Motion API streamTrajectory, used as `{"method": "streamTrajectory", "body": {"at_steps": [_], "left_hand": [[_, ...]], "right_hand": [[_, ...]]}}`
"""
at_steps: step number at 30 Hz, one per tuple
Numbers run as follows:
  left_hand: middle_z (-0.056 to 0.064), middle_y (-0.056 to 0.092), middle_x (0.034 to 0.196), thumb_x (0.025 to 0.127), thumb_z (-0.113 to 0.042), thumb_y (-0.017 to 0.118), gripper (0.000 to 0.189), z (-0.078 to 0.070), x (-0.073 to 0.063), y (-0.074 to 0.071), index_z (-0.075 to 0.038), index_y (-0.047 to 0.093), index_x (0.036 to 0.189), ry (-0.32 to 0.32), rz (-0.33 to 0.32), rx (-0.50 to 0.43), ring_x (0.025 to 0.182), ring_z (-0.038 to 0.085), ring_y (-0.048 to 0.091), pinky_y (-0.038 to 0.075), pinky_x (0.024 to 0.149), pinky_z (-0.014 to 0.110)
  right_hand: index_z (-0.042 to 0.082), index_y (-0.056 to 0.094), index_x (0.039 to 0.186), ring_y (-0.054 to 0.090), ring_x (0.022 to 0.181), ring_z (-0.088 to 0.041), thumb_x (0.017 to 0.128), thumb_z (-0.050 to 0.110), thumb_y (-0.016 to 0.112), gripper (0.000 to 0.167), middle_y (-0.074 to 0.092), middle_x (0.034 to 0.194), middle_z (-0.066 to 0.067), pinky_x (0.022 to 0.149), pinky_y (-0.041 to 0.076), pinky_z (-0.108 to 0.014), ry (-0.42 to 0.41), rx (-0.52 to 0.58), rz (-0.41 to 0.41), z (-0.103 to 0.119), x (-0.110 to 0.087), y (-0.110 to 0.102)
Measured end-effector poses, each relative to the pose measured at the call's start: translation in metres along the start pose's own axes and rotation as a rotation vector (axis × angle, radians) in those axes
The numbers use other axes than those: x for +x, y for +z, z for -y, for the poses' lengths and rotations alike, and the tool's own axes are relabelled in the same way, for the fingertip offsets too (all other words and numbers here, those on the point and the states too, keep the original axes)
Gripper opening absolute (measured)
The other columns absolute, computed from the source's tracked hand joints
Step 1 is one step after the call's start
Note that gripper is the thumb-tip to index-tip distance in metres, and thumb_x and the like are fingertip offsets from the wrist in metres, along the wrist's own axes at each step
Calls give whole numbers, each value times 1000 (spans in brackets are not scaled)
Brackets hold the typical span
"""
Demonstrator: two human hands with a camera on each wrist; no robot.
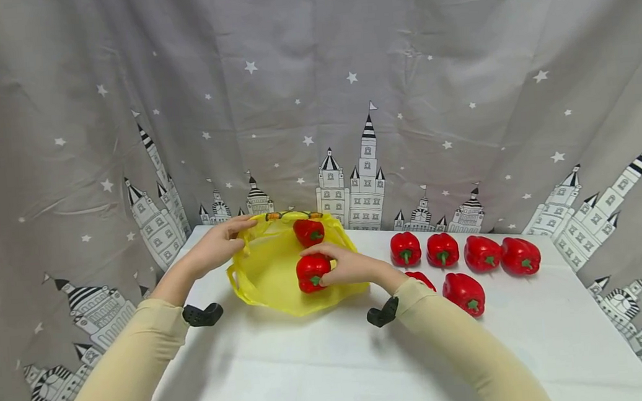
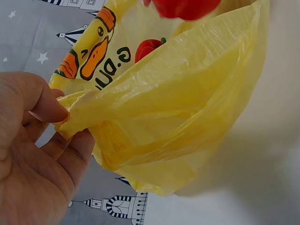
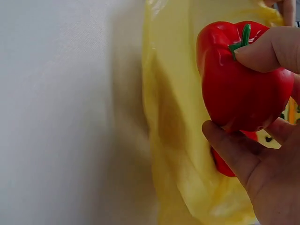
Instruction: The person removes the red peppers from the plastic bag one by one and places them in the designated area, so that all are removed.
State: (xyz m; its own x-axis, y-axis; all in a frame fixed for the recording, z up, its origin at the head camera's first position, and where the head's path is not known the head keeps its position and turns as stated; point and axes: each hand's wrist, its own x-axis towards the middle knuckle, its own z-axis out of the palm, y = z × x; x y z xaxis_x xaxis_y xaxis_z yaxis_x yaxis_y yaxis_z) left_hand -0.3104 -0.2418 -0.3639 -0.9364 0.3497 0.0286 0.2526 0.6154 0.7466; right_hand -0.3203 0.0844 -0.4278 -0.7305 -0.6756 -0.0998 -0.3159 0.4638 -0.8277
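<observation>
A yellow plastic bag [image 1: 270,272] with a printed duck face [image 2: 96,51] lies with its mouth spread on the white table. My left hand [image 1: 220,240] pinches the bag's rim at its left side; in the left wrist view the thumb and fingers [image 2: 70,154] grip the thin film. My right hand [image 1: 348,266] holds a red bell pepper [image 1: 310,273] with a green stem over the bag's opening. The right wrist view shows this pepper [image 3: 243,89] between thumb and fingers. Another red bell pepper [image 1: 308,232] sits inside the bag, toward its back.
Right of the bag, several red bell peppers [image 1: 442,250] stand in a back row on the white table [image 1: 333,373]. Nearer lies another pepper [image 1: 464,294], and one more [image 1: 420,278] is partly hidden by my right forearm. A grey castle-print curtain [image 1: 269,104] hangs behind.
</observation>
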Motion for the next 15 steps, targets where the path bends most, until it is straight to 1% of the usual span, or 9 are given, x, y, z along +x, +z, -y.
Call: {"method": "streamTrajectory", "body": {"at_steps": [1,4,8,11,15], "left_hand": [[15,26,166,94,-2,50,59,-1,1,0,-2,46,153,7,1,2,150,42,24,26,117,58],[14,26,167,94,-3,50,60,-3,4,1,-4,45,154,-1,5,-2,150,41,26,27,117,57],[12,24,168,94,-3,50,61,-6,8,2,-5,45,155,-12,16,-17,151,39,25,27,118,56],[13,22,168,93,-2,50,62,-9,10,1,-4,44,155,-11,24,-33,151,40,23,27,117,56],[14,22,168,92,-1,50,63,-13,11,0,-3,44,155,-10,29,-44,151,41,22,28,117,57]], "right_hand": [[39,54,145,49,126,-19,85,16,75,68,49,141,6,98,50,-39,8,15,1,1,-4,-2],[40,54,144,51,124,-19,84,15,75,69,51,139,7,96,51,-38,15,34,-5,1,-18,-11],[34,54,147,52,125,-21,84,12,75,70,52,140,5,95,53,-39,6,45,-26,2,-38,-23],[33,53,148,51,126,-24,84,12,75,70,51,142,3,94,53,-41,7,52,-44,2,-55,-33],[36,53,147,53,124,-26,85,16,77,70,53,143,1,93,54,-42,36,55,-81,-2,-76,-48]]}}
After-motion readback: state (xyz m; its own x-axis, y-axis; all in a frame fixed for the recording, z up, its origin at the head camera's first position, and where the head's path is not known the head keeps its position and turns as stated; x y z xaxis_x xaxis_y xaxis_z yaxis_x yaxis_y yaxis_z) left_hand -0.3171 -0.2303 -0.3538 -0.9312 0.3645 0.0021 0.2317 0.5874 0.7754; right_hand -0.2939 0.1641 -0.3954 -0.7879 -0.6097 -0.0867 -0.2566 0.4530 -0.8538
